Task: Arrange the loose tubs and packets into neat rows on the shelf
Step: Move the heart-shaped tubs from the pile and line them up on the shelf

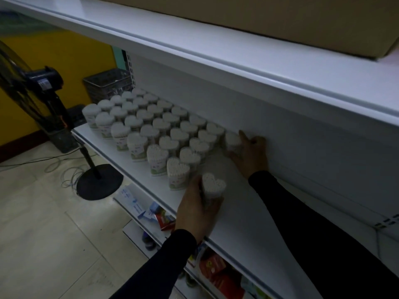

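Observation:
Several heart-shaped white tubs [151, 124] of cotton swabs stand in diagonal rows on the white shelf [241, 212]. My left hand [196, 210] is closed around one heart-shaped tub [213, 186] near the shelf's front, just right of the nearest row. My right hand [251, 152] reaches to the shelf's back wall and grips another tub [232, 140] at the end of the rearmost row. Both arms wear dark sleeves.
A white upper shelf [237, 61] overhangs, carrying a cardboard box [280, 20]. Below are lower shelves with red and blue packets [216, 268]. To the left stand a black pedestal fan [43, 87], loose cables on the tiled floor, and a dark basket [108, 83].

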The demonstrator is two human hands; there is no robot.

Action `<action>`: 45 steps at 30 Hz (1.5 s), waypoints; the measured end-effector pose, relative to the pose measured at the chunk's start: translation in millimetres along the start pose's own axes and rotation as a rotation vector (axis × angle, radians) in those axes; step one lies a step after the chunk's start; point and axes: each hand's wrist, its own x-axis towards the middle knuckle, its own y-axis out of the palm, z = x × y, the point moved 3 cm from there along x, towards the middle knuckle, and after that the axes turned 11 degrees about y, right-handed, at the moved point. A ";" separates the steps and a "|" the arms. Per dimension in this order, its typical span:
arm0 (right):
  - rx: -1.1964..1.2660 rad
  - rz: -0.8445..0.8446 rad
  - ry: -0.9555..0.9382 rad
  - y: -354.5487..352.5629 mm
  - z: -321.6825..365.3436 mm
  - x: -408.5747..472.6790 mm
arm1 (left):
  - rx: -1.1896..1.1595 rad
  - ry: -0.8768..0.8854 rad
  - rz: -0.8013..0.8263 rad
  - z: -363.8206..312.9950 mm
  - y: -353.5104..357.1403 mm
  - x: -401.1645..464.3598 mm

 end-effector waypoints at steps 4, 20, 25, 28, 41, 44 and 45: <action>0.124 -0.074 0.028 -15.3 -11.8 -19.5 | 0.102 0.013 -0.034 -0.5 11.2 12.7; -0.452 0.376 0.029 -21.2 -93.0 -106.5 | 0.113 -0.111 -0.177 -10.4 62.9 84.1; -0.433 0.348 0.018 -20.4 -94.8 -106.7 | 0.097 -0.126 -0.178 -7.7 69.8 94.4; -0.439 0.318 0.006 -20.4 -94.4 -106.3 | 0.092 -0.133 -0.186 -4.8 72.3 99.2; -0.422 0.312 0.013 -22.8 -92.3 -107.4 | 0.106 -0.147 -0.206 0.8 74.9 103.8; -0.412 0.326 0.023 -25.1 -90.5 -108.5 | 0.105 -0.143 -0.208 1.6 75.2 104.6; -0.406 0.328 0.025 -25.7 -90.0 -108.9 | 0.104 -0.146 -0.205 2.0 75.4 104.7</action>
